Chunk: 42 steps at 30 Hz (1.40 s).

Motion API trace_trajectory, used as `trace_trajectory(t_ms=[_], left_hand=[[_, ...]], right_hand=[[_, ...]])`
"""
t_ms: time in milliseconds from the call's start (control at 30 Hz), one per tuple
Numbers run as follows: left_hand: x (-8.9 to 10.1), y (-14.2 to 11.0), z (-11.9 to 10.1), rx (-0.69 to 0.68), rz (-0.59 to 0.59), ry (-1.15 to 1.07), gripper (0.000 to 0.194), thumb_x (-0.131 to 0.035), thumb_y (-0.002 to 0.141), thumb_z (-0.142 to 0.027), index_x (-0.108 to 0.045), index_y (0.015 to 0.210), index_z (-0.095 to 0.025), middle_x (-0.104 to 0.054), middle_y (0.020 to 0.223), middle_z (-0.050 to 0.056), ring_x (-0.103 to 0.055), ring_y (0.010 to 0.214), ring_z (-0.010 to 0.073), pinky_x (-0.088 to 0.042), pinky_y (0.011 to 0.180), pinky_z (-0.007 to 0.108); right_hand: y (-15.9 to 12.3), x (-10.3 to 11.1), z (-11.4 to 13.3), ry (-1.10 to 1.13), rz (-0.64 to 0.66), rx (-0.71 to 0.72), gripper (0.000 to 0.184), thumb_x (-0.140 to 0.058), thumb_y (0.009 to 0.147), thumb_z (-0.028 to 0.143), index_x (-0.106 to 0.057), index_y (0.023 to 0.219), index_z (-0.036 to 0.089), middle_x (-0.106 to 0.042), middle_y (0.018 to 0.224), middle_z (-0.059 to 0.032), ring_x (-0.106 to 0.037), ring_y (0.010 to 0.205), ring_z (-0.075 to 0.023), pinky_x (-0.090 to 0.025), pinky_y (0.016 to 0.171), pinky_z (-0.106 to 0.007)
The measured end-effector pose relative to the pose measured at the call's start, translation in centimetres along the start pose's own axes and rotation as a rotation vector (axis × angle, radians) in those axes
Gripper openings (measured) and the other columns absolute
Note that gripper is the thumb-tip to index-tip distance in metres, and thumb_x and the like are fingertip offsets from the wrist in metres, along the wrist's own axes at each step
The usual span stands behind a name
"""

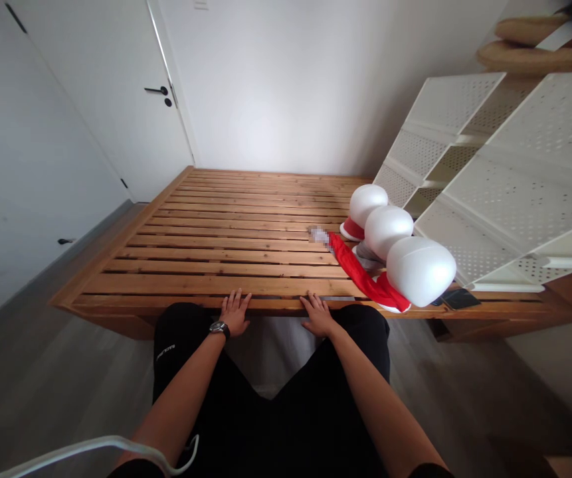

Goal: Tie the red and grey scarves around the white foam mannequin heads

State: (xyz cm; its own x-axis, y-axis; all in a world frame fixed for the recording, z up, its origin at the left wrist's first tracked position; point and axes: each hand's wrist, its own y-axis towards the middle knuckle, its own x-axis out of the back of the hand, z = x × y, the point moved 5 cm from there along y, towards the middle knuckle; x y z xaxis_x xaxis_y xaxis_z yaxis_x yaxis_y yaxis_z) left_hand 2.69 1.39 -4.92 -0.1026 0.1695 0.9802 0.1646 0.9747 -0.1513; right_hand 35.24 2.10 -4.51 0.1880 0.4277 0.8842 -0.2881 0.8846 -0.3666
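Observation:
My left hand (236,311), with a watch (220,328) at its wrist, rests on the near edge of a slatted wooden platform (200,285). On the same edge, a little to the right, lies my right hand (318,313). Both have their fingers spread and hold nothing. To the right stand three smooth white head forms: a near one (421,271), a middle one (389,232) and a far one (368,204). A red scarf (353,267) wraps the base of the near form and trails left over the slats. Grey cloth (368,256) circles the middle form's base, red cloth (352,228) the far one's.
White perforated panels (529,166) stand at the right, with tan rolled bundles (539,53) above. A dark flat object (460,299) lies by the near form. A door with a black handle (156,90) is back left. A white cable (91,443) crosses my left arm.

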Motion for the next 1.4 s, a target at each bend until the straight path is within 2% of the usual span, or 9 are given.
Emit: trace_trajectory(t_ms=[1400], left_hand=[[-0.59, 0.23, 0.28, -0.006, -0.007, 0.008, 0.102, -0.072, 0.08, -0.037, -0.02, 0.166, -0.03, -0.001, 0.175, 0.009, -0.002, 0.162, 0.0343, -0.004, 0.13, 0.054]], right_hand=[[-0.04, 0.03, 0.03, 0.007, 0.008, -0.002, 0.097, -0.066, 0.085, 0.04, -0.015, 0.166, 0.027, 0.01, 0.174, -0.0085, 0.008, 0.161, -0.0291, 0.001, 0.126, -0.048]])
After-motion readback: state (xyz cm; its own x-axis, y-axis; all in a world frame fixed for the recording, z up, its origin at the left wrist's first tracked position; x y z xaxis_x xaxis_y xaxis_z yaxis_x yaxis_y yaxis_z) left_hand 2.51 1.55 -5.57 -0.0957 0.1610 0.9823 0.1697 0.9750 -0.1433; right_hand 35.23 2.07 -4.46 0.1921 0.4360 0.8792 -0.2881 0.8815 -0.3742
